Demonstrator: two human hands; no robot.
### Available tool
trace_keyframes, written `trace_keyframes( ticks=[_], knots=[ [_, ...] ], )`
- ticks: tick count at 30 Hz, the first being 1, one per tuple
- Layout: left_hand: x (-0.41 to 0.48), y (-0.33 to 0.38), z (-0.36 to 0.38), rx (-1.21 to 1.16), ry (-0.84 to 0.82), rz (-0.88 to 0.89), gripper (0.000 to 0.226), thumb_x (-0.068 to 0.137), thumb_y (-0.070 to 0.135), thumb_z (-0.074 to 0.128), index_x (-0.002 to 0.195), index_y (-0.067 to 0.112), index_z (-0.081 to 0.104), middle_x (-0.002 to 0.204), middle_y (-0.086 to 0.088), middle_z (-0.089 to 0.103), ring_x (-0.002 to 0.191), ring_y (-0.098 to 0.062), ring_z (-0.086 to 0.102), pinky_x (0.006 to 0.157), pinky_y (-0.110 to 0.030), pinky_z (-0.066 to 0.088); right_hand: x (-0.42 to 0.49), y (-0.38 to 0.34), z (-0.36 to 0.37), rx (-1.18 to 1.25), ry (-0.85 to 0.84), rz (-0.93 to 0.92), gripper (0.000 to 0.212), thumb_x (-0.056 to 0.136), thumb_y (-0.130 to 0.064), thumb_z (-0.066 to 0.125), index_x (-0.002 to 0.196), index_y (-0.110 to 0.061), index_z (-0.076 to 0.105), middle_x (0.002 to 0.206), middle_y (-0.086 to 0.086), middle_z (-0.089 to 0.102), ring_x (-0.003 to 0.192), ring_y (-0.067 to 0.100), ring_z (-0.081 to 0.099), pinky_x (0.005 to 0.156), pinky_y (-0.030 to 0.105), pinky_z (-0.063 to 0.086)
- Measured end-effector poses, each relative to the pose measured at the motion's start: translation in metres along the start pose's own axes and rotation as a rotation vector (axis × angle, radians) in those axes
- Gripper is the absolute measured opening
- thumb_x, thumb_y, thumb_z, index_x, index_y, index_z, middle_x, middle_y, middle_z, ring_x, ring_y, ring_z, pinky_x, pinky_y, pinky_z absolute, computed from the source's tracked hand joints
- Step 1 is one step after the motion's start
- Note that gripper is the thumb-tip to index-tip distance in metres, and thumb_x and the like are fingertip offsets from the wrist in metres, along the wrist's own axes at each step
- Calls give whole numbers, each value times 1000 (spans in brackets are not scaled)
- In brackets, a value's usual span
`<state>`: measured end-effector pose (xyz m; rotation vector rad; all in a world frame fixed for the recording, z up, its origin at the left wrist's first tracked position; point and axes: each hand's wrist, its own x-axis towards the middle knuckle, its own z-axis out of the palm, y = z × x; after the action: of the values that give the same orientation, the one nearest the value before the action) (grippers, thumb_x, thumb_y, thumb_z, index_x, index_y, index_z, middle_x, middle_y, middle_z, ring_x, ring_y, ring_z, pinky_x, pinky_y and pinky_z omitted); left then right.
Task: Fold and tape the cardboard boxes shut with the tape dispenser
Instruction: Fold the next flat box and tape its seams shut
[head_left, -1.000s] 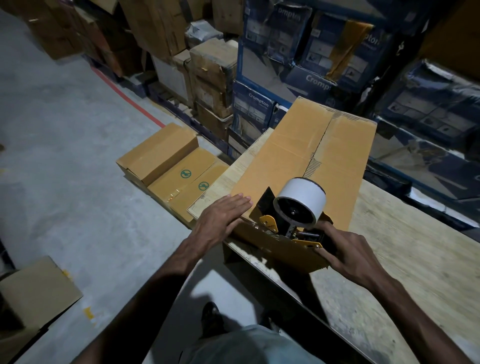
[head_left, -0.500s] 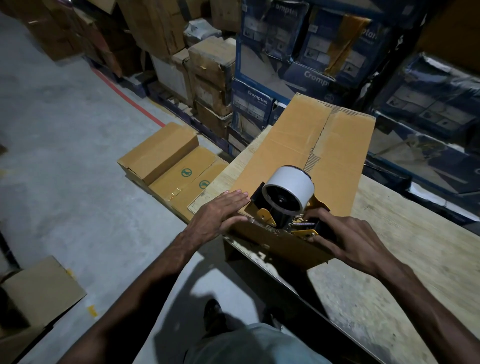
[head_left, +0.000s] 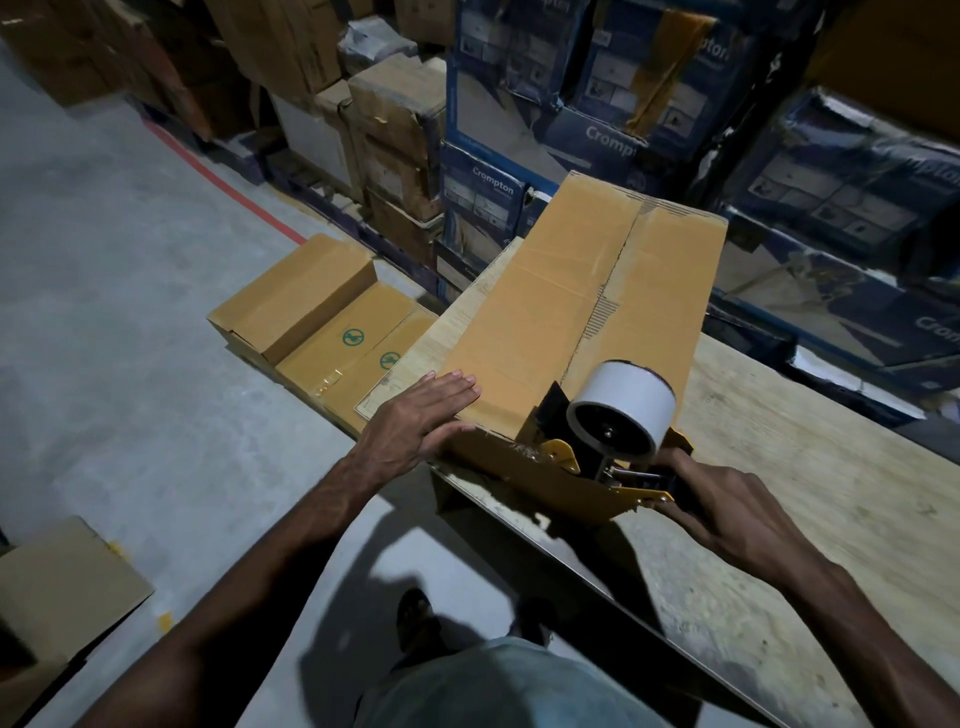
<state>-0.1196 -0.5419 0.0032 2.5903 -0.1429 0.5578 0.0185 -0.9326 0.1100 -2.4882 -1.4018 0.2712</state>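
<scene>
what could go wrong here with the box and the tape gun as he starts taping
1. The cardboard box hangs over the near edge of the wooden table; pressing the tape dispenser down there might tip or slide it.
2. The left hand steadies only the near left corner, flat, so the box may twist when the dispenser is dragged.
3. The right hand holds the dispenser at the box's end, beside the centre seam; a skewed pull could miss the seam.

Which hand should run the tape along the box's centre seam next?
Right. The right hand already grips the tape dispenser at the near end of the seam on the cardboard box. The left hand lies flat, bracing the box's near left corner.
</scene>
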Motion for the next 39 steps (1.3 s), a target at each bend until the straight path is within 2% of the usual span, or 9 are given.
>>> trace_keyframes(
  ticks=[3,11,17,25,27,29,31,35,39],
  knots=[
    [1,1,-2,13,5,20,53,100,39,66,147,16,58,154,-2,53,147,-15,45,122,-45,37,-15,5,-6,-6,21,20,35,100,-52,54,131,-38,49,89,-21,69,59,-15,46,50,14,33],
    [0,-4,-3,24,-9,87,45,105,30,58,148,16,56,156,-2,51,148,-16,43,122,-46,36,-59,29,-21,-52,44,95,35,97,-49,60,129,-38,50,87,-18,73,58,7,59,48,15,33],
    [-5,-1,0,118,-85,83,52,105,42,52,153,21,50,162,-4,43,152,-22,36,124,-54,29,-64,35,-14,-70,57,73,36,99,-54,53,130,-34,51,90,-13,74,57,10,61,49,14,29],
    [19,82,56,300,-134,280,52,107,42,38,152,17,43,156,-5,45,146,-19,42,120,-46,31,-65,36,-10,-27,94,59,35,99,-55,53,131,-42,46,92,-16,74,58,9,59,49,17,31],
    [30,106,73,325,-118,319,45,103,37,46,141,14,58,145,-9,59,136,-20,55,115,-44,33,-65,36,-11,-18,86,59,37,99,-58,50,133,-44,43,94,-17,74,59,9,61,49,20,36],
    [35,121,83,285,-117,298,38,93,27,73,130,16,68,136,-9,67,128,-23,63,113,-43,36,-65,37,-12,-21,90,49,41,100,-67,39,133,-43,45,95,-17,75,58,8,61,49,17,33],
    [35,124,86,231,-136,242,53,80,19,88,129,16,69,135,-9,68,125,-23,65,112,-42,39,-66,38,-11,-26,100,43,46,100,-70,34,132,-41,47,95,-17,74,58,8,59,50,16,29],
    [35,117,84,203,-148,232,61,75,13,91,131,14,69,135,-9,68,125,-23,66,113,-40,38,-65,38,-13,-29,65,51,40,100,-62,47,135,-43,46,100,-19,74,64,7,61,51,23,39],
    [35,113,87,144,-157,221,71,79,9,89,144,14,60,147,-6,60,134,-19,58,116,-38,41,-79,46,-28,-42,55,82,44,99,-70,38,135,-47,45,95,-22,72,60,2,56,51,18,33]
  ],
)
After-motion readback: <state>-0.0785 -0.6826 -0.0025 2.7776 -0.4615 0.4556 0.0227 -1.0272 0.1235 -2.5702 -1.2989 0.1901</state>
